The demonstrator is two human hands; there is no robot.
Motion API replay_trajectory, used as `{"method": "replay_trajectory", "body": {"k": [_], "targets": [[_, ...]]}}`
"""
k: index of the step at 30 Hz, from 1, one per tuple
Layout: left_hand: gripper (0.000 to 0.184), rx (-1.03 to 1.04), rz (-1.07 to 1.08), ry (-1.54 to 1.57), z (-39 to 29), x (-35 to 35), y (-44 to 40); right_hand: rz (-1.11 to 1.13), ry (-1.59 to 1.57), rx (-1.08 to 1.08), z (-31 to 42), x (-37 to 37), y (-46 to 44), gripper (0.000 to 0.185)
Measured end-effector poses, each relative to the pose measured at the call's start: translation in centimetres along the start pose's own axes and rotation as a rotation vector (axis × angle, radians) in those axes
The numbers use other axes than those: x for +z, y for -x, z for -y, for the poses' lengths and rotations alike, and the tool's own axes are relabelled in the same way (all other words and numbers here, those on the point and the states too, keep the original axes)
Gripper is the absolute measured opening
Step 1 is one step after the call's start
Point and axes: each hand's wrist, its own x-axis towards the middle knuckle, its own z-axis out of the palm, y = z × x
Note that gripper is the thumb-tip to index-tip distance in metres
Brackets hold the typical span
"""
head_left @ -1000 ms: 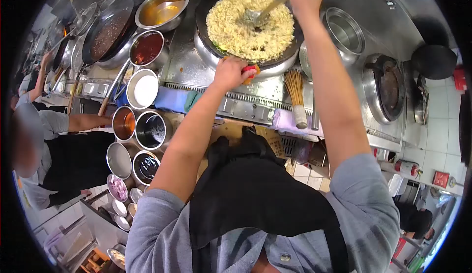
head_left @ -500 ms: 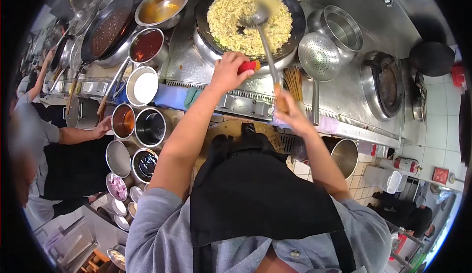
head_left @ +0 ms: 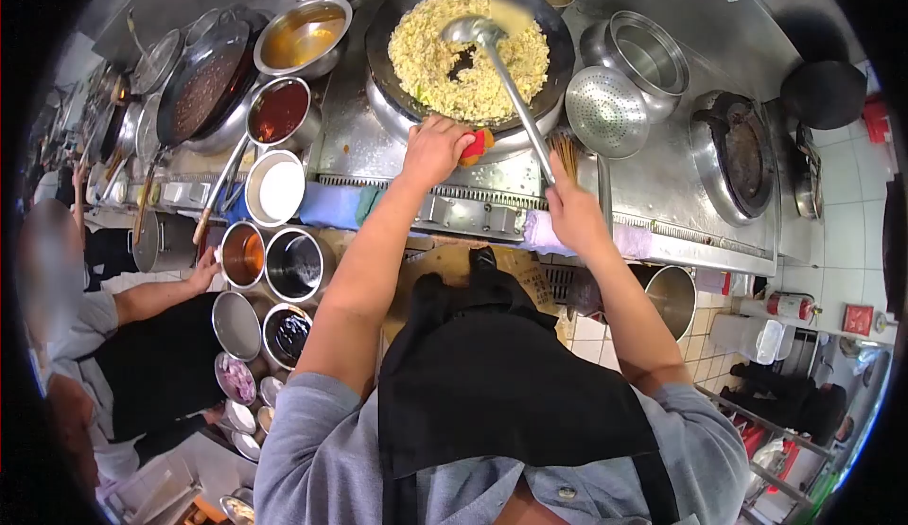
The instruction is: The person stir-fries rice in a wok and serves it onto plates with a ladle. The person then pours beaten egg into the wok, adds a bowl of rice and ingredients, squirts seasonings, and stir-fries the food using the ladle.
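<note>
A large black wok (head_left: pixel 378 28) full of loose yellow-white food (head_left: pixel 426 47), with a few green bits, sits on a metal ring on the stove. My left hand (head_left: pixel 437 154) is closed at the wok's near edge, on a red and orange cloth (head_left: pixel 478 145). Lower right of the wok, my right hand (head_left: pixel 575 211) is wrapped round the handle end of a long metal ladle (head_left: pixel 511 90). The ladle's bowl is over the food, left of centre. A bamboo brush (head_left: pixel 565 154) stands just behind my right hand, partly hidden.
A perforated strainer (head_left: pixel 607 112) and a metal pot (head_left: pixel 648 52) are right of the wok. Bowls and pots of sauces (head_left: pixel 280 112) line the left. A co-worker's hand (head_left: pixel 203 270) is beside a pot there. Another burner (head_left: pixel 733 161) is at the far right.
My right hand came down from above the wok to its near right side, swinging the ladle round. In the last half second the ladle bowl shifted left. The co-worker's hand moved slightly.
</note>
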Motion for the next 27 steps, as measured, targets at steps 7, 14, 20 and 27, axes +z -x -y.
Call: {"method": "replay_trajectory", "body": {"k": [7, 14, 20, 27], "targets": [[0.031, -0.008, 0.275, 0.031, -0.6, -2.7, -2.0, 0.039, -0.185, 0.137, -2.7, -5.2, -4.2, 0.051], [0.035, -0.009, 0.346, -0.134, -1.3, -1.4, -2.2, -0.346, 0.063, 0.215, -2.2, -5.8, -30.1, 0.047], [0.032, -0.045, 0.325, -0.09, -1.6, -1.6, -2.1, -0.135, -1.067, 0.619, -1.2, -8.2, -44.7, 0.017], [0.032, -0.017, 0.292, -0.116, -1.5, -1.3, -2.2, -0.102, -0.94, 0.4, -10.2, -9.7, -38.9, 0.017]]}}
